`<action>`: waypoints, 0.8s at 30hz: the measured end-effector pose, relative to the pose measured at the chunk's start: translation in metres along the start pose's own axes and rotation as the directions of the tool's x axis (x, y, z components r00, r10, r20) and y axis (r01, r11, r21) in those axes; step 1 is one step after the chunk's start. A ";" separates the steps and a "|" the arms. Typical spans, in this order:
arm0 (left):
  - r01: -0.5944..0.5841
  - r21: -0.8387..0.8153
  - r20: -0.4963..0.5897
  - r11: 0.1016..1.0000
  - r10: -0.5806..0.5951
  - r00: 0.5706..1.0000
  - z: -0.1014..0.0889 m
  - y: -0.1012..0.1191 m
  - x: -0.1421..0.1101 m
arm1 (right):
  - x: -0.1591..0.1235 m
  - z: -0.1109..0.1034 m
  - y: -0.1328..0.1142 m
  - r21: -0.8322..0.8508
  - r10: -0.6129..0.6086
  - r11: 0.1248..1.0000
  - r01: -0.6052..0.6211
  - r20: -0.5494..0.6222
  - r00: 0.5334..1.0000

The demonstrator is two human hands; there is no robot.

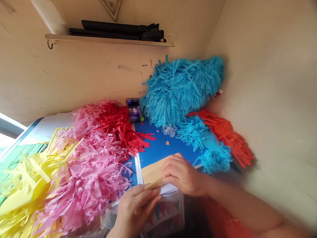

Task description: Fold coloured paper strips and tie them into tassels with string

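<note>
Near the front edge of the blue table, a tan sheet of paper point(153, 169) is being gripped by both hands, its near edge folded or rolled over. My left hand point(136, 205) pinches the folded edge between thumb and fingers. Curled over the right part of the paper is my right hand point(184, 174), fingers closed on it. A white paper point(168, 188) shows just beneath the fold, between the hands. The fingertips of my right hand partly cover the paper.
Pink tissue fringe point(99, 178), yellow fringe point(22, 188) and red fringe point(119, 127) lie left. Blue fringe point(183, 89) and orange fringe point(228, 135) are piled right. Clear bits point(169, 131) lie on the blue table point(180, 145). A shelf point(109, 40) hangs above.
</note>
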State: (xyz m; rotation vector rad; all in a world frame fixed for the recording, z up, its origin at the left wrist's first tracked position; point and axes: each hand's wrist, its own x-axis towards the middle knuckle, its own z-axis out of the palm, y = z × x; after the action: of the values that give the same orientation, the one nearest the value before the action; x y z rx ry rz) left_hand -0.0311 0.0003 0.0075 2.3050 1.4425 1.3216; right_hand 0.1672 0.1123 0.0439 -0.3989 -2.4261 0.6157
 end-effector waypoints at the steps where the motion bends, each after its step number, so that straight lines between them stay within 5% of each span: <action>1: -0.001 0.002 -0.002 1.000 0.001 1.000 0.000 0.000 0.000 | 0.000 0.000 0.000 -0.001 0.004 1.000 -0.004 0.009 1.000; 6: 0.000 0.012 0.003 1.000 -0.001 1.000 0.001 -0.001 0.000 | 0.003 -0.005 -0.005 0.017 -0.009 1.000 0.008 0.058 0.998; 17: -0.005 -0.009 -0.019 1.000 0.005 1.000 0.000 0.002 0.003 | -0.001 -0.005 -0.007 -0.062 -0.232 0.972 0.227 -0.091 0.968; 20: 0.010 0.010 -0.032 1.000 -0.010 0.999 0.000 0.002 0.004 | -0.006 -0.017 -0.012 0.041 -0.183 0.981 0.190 -0.140 0.973; 24: -0.007 -0.018 -0.028 1.000 0.006 1.000 -0.001 0.005 0.004 | -0.012 -0.033 -0.011 0.045 0.013 0.999 -0.007 -0.136 0.991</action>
State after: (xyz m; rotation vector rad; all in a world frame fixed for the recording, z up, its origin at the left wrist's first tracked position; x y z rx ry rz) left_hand -0.0281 0.0003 0.0132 2.2910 1.4265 1.3684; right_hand 0.1957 0.1087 0.0677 -0.4209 -2.2775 0.6251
